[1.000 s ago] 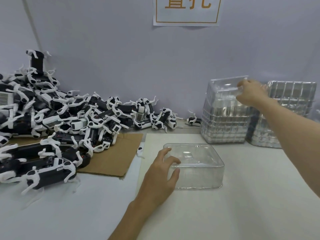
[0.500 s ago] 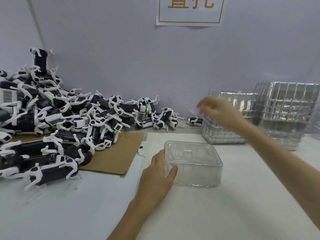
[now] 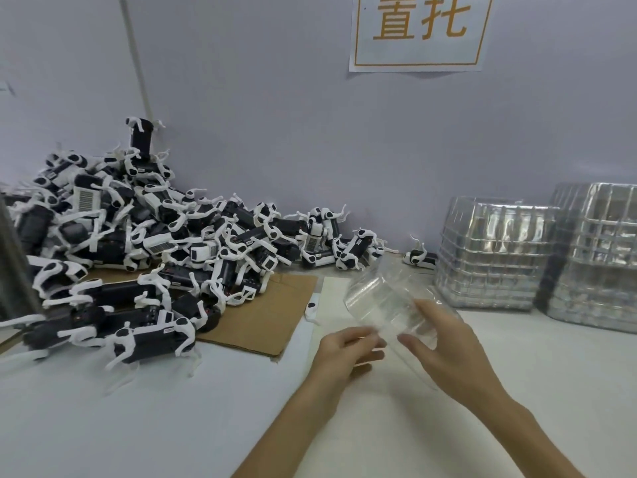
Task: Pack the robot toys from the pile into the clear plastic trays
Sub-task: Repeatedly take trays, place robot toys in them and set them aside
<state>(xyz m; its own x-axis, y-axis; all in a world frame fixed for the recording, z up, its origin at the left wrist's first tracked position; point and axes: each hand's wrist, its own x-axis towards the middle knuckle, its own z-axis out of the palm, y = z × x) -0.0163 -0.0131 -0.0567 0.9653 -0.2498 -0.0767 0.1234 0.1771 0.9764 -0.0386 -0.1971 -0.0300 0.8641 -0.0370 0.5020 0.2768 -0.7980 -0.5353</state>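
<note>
Hands close together in the near middle: left hand (image 3: 344,353) and right hand (image 3: 444,346) both gripping one clear plastic tray (image 3: 382,301), holding it tilted in the air above the worktop (image 3: 103,426). Left-hand fingers curled at the tray's near left edge; right-hand thumb on its near side, the other fingers wrapped round its right side. Tray blurred, so no telling which way its opening faces. Below the hands, a pale sheet (image 3: 334,288) flat on the worktop.

To the left, a big pile of robot toys (image 3: 155,243), black and white, heaped against the far wall and highest at the far left, partly on a flat piece of brown cardboard (image 3: 269,312). Nearest toys lying on the bare worktop, white legs sticking out. One lone toy (image 3: 418,258) by the wall, between the pile's right end and the tray stacks. A small white part (image 3: 312,310) with a dark spot just beside the cardboard's right edge.

To the far right, two stacks of nested clear trays: left stack (image 3: 493,257) and right stack (image 3: 599,263), side by side, touching or nearly so. On the wall above, a white paper sign (image 3: 418,29) with an orange border and orange characters.
</note>
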